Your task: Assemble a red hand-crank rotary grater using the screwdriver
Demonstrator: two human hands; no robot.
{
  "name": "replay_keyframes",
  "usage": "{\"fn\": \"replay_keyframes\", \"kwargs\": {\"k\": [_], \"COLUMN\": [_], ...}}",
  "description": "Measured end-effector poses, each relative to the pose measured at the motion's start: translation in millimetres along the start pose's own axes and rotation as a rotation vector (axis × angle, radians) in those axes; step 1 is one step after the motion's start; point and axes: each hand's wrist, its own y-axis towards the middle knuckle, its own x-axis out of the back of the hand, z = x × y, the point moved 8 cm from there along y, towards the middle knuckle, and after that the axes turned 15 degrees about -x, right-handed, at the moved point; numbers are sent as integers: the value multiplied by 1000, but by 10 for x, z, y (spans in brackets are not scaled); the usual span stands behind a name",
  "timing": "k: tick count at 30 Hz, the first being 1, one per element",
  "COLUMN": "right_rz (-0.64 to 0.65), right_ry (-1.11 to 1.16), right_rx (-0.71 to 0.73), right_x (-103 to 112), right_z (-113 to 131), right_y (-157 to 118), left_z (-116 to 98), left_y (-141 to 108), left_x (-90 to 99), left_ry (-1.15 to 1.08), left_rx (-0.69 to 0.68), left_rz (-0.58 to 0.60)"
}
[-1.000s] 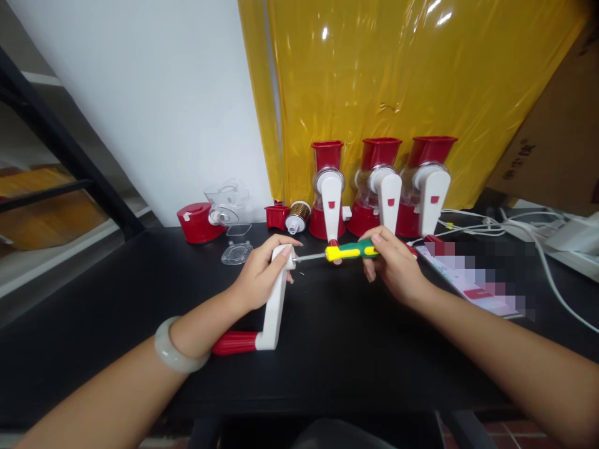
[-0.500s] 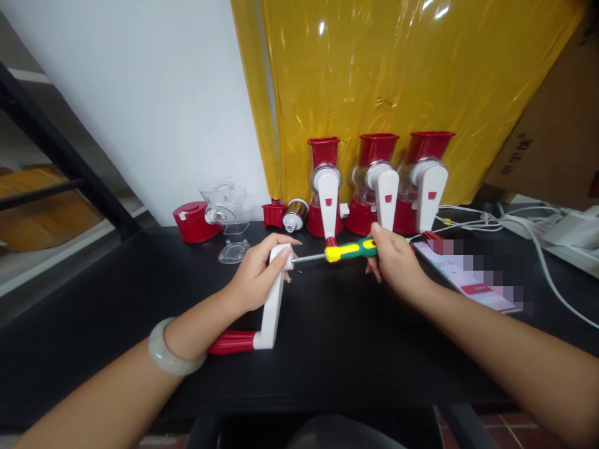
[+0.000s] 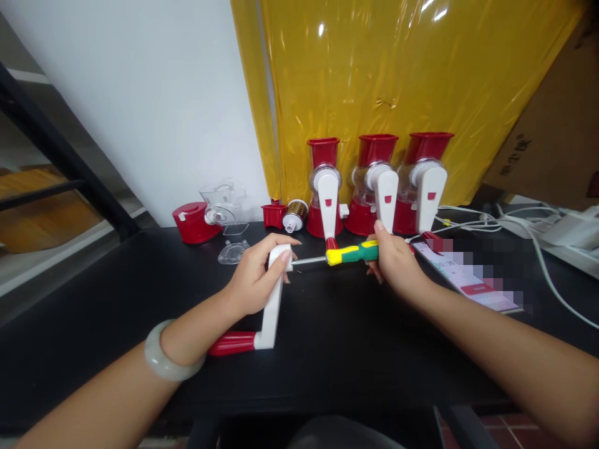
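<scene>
My left hand [image 3: 255,274] is closed around the upper end of a white crank handle [image 3: 270,318], whose red grip [image 3: 234,343] points left near the table surface. In my right hand [image 3: 397,265] is a yellow and green screwdriver [image 3: 352,252], held level by the far end of its handle. Its metal shaft runs left into the white socket at the top of the crank; the tip is hidden inside. A small dark piece, too small to name, lies on the table just below the shaft.
Behind my hands stand three red and white rotary graters [image 3: 324,187]. A grater drum [image 3: 294,215], a red base [image 3: 191,223], a clear housing [image 3: 227,202] and a clear ring-shaped part [image 3: 233,252] lie to their left. A phone [image 3: 468,277] and white cables [image 3: 538,231] are at right.
My right hand has shifted its hold on the screwdriver handle slightly, and the handle has turned a little. The crank and my left hand stay almost where they were.
</scene>
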Motion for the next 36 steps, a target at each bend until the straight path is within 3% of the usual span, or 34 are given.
{"fn": "replay_keyframes", "kwargs": {"k": [4, 7, 11, 16, 30, 36], "right_rz": [20, 126, 313, 468, 470, 403], "right_ry": [28, 175, 414, 473, 417, 329], "right_rx": [-29, 13, 49, 24, 37, 49], "right_x": [-35, -113, -189, -256, -274, -250], "right_z": [-25, -31, -27, -10, -4, 16], "right_y": [6, 13, -1, -37, 1, -6], "left_z": [-80, -92, 25, 197, 166, 97], "left_y": [9, 14, 4, -18, -32, -11], "left_x": [38, 48, 39, 25, -8, -1], "left_ry": [102, 126, 62, 6, -1, 29], "left_rx": [-47, -63, -19, 68, 49, 27], "left_rz": [1, 1, -11, -24, 3, 2]}}
